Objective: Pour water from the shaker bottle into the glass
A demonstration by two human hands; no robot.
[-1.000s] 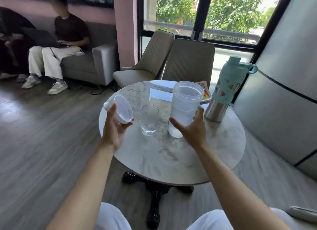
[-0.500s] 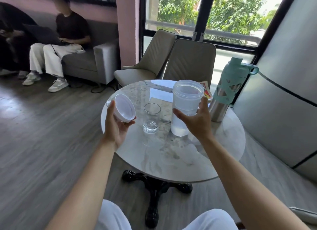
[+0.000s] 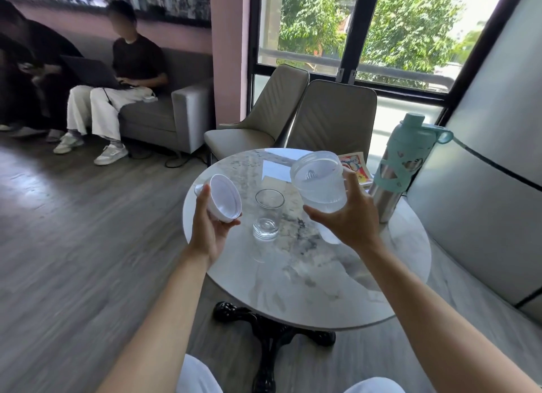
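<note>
The translucent shaker bottle [image 3: 319, 184], open-topped with water inside, is lifted off the table and tilted left toward the glass; my right hand [image 3: 349, 219] grips it from the right side. A clear drinking glass [image 3: 268, 213] stands upright on the round marble table [image 3: 308, 275], just left of and below the bottle's mouth. No water is seen leaving the bottle. My left hand [image 3: 211, 225] holds the bottle's white lid [image 3: 224, 199] up at the table's left edge, its hollow side facing me.
A steel bottle with a teal cap and sleeve [image 3: 399, 169] stands at the table's right back, beside a colourful booklet [image 3: 356, 166]. Two beige chairs [image 3: 331, 117] stand behind the table. People sit on a grey sofa [image 3: 176, 119] at far left.
My right hand closed on the shaker bottle, lifted it off the table and tipped it left toward the glass. The left hand keeps holding the lid in about the same place.
</note>
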